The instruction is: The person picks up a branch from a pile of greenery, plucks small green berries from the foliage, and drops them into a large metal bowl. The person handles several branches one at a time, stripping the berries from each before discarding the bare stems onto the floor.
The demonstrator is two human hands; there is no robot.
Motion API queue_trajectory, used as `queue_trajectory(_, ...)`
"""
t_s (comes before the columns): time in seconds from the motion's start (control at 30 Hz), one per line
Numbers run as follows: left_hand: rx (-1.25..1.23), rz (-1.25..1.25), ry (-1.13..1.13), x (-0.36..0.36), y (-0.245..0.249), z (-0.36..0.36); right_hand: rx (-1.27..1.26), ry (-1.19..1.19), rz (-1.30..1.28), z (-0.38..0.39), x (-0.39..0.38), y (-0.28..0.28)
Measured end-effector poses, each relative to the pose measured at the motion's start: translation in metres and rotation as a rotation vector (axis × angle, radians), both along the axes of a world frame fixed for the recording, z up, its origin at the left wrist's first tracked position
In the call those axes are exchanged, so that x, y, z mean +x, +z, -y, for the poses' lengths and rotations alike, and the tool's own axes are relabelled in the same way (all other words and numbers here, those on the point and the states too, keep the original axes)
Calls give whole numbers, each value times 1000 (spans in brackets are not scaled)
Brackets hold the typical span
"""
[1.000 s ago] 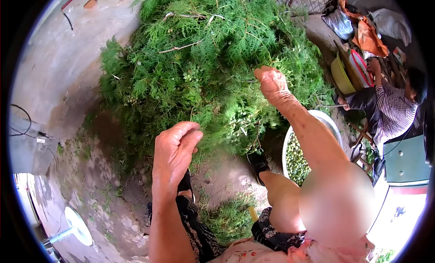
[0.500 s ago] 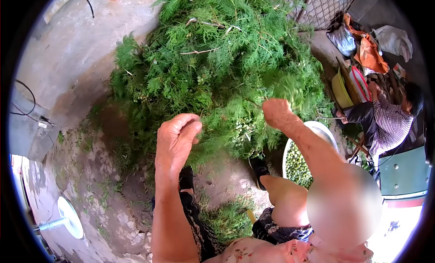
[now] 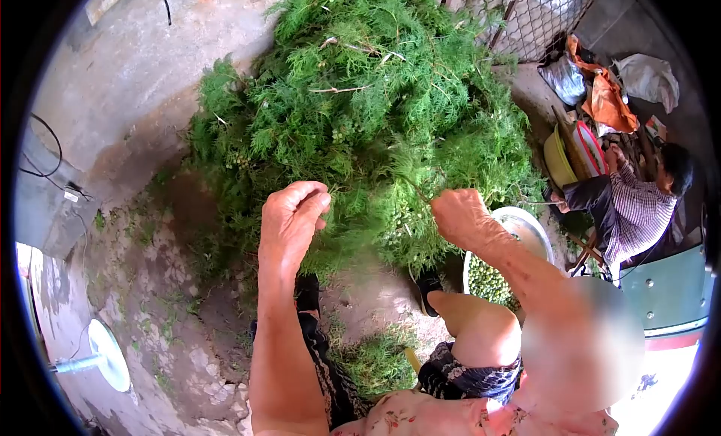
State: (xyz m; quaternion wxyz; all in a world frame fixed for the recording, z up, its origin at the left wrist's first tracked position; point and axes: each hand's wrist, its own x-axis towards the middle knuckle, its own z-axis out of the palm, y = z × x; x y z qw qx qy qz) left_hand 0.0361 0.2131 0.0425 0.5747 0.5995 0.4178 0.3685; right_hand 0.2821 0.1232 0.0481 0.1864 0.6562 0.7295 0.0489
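Note:
A big pile of green evergreen branches (image 3: 353, 98), with flat feathery sprays, fills the space in front of me. My right hand (image 3: 464, 217) is closed round the stem of an evergreen branch (image 3: 415, 187), which points up and left over the pile. My left hand (image 3: 291, 220), at the pile's near edge, has its thumb and fingers pressed together; whatever is between them is too hidden to make out. Below my right forearm stands a pale metal basin (image 3: 542, 237) partly filled with small green cones (image 3: 488, 282).
At the right a person (image 3: 638, 199) in a checked shirt sits beside a yellow basin (image 3: 557, 159). Bags (image 3: 608, 102) lie behind. Loose green sprigs (image 3: 379, 361) lie between my feet. A white round stand (image 3: 111, 355) is at the lower left; a wire mesh (image 3: 533, 23) stands at the back.
My right hand has moved slightly down towards me, and the branch in it is less blurred. The left hand has hardly moved. The whole view has shifted a little.

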Motion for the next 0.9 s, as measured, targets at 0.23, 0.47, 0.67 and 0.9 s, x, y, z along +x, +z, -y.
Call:
queue_trajectory(0.23,-18,6,8,-6,0,1,37,12,97,6,2,36)
queue_trajectory(0.47,-36,7,10,-3,2,1,-43,-64,182,8,5,83)
queue_trajectory(0.67,-30,-4,12,-4,4,0,53,-115,120,22,11,131)
queue_trajectory(0.9,-55,-51,14,-5,3,5,251,-22,51,46,15,166)
